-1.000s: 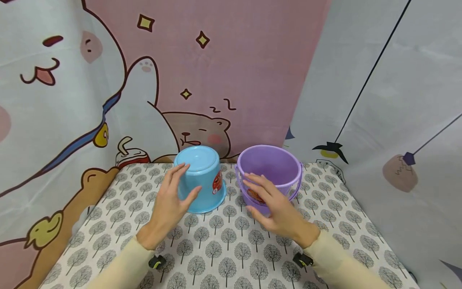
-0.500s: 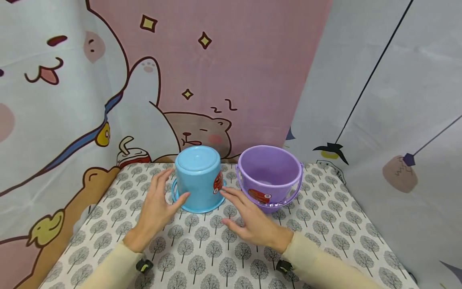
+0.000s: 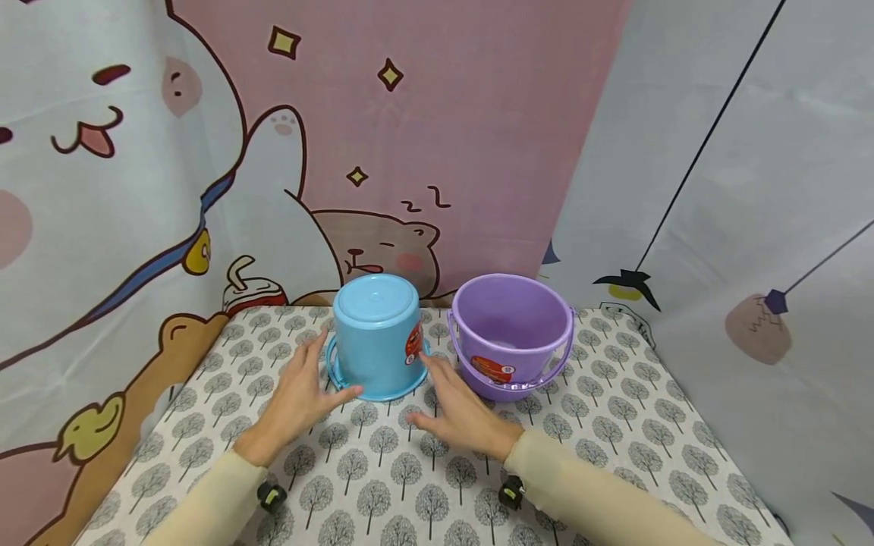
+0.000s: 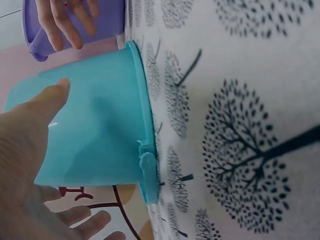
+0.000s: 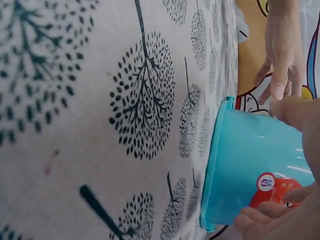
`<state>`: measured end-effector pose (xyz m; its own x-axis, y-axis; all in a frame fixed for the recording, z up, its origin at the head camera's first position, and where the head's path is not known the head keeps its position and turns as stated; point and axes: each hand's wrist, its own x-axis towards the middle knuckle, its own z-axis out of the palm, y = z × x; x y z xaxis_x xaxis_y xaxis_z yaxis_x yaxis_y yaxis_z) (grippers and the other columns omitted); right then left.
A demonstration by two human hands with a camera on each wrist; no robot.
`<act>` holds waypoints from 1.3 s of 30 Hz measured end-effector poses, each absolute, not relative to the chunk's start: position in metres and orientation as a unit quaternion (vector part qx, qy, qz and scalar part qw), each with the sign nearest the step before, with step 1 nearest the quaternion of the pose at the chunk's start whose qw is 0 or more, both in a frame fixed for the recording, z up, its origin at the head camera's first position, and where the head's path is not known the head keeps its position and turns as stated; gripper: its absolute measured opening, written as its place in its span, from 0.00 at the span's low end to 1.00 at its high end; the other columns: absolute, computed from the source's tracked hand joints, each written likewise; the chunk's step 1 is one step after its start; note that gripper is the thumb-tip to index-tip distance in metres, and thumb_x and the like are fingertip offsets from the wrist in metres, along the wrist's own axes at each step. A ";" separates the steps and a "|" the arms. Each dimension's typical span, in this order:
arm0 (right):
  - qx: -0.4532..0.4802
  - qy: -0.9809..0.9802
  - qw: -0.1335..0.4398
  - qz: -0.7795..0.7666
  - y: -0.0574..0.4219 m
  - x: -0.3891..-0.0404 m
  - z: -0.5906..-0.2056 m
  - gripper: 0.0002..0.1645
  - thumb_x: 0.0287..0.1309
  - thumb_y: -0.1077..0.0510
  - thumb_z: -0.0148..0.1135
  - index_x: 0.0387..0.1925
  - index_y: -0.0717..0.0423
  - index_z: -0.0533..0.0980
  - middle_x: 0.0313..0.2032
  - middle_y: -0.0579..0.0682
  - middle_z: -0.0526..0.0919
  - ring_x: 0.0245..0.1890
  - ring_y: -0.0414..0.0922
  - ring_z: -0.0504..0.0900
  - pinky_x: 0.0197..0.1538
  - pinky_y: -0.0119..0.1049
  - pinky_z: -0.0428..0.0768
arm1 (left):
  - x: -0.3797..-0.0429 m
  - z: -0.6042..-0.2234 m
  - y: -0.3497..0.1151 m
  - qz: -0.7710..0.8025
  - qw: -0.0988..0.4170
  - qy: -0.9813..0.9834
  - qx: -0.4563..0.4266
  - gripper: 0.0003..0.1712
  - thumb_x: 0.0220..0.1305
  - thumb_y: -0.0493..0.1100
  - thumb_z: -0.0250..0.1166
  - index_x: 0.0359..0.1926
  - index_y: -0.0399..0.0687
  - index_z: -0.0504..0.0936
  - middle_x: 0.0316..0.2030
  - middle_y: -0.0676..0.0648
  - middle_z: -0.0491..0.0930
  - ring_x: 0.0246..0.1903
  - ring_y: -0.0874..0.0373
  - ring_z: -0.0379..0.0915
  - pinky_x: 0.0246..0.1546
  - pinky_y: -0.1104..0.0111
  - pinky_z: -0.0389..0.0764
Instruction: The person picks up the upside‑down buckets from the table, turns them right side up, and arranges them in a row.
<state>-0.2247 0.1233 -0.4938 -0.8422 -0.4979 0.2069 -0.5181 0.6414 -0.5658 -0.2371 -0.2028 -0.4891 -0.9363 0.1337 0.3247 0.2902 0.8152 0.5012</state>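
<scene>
A light blue bucket (image 3: pixel 377 341) stands upside down on the tree-patterned cloth, its base up and its rim on the cloth. On its right side is a red label (image 5: pixel 278 191); its handle shows at the lower left. My left hand (image 3: pixel 297 402) is beside its left side, fingers spread and thumb across its front. On the other side, my right hand (image 3: pixel 459 406) has its fingertips right at the label, thumb apart. Neither hand's fingers curl round the bucket. An upright purple bucket (image 3: pixel 512 318) stands to the right, its mouth up and its handle hanging in front.
The patterned cloth (image 3: pixel 410 485) covers the table. Behind it hangs a pink and white cartoon backdrop (image 3: pixel 492 136), which meets the table's far edge close behind both buckets. A white sheet (image 3: pixel 751 227) hangs along the right side.
My right hand has moved left, from in front of the purple bucket to the blue bucket's right side. My left hand has shifted left and down, off the blue bucket's front. Both buckets stay put.
</scene>
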 end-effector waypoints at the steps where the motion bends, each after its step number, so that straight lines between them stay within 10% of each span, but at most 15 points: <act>1: 0.270 -0.909 0.013 0.319 0.122 -0.227 -0.495 0.71 0.73 0.39 0.82 0.96 0.59 0.48 0.93 0.66 0.57 0.92 0.65 0.63 0.91 0.67 0.70 | -0.239 -0.491 -0.204 -0.283 0.129 -0.944 -0.110 0.79 0.62 0.65 0.90 0.95 0.39 0.50 0.85 0.17 0.61 0.79 0.14 0.69 0.73 0.19 0.79; 17: 0.183 -0.909 -0.009 0.374 0.101 -0.260 -0.517 0.78 0.63 0.45 0.91 0.95 0.61 0.48 0.87 0.72 0.64 0.86 0.69 0.70 0.88 0.72 0.74 | -0.268 -0.509 -0.213 -0.316 0.012 -0.944 -0.090 0.88 0.58 0.64 0.92 0.97 0.45 0.38 0.89 0.18 0.53 0.85 0.14 0.58 0.81 0.18 0.70; 39: 0.156 -0.911 -0.009 0.381 0.086 -0.274 -0.526 0.86 0.56 0.51 0.95 0.96 0.64 0.41 0.84 0.73 0.69 0.83 0.69 0.73 0.89 0.67 0.75 | -0.281 -0.519 -0.213 -0.323 0.011 -0.939 -0.122 0.90 0.54 0.50 0.96 0.97 0.48 0.37 0.90 0.25 0.59 0.85 0.22 0.67 0.86 0.29 0.72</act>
<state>-0.2738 0.0860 -0.5261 -0.9510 -0.2914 0.1033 -0.2781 0.6605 -0.6974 -0.2810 -0.2134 -0.5186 -0.9700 0.2221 0.0992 0.2361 0.7619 0.6032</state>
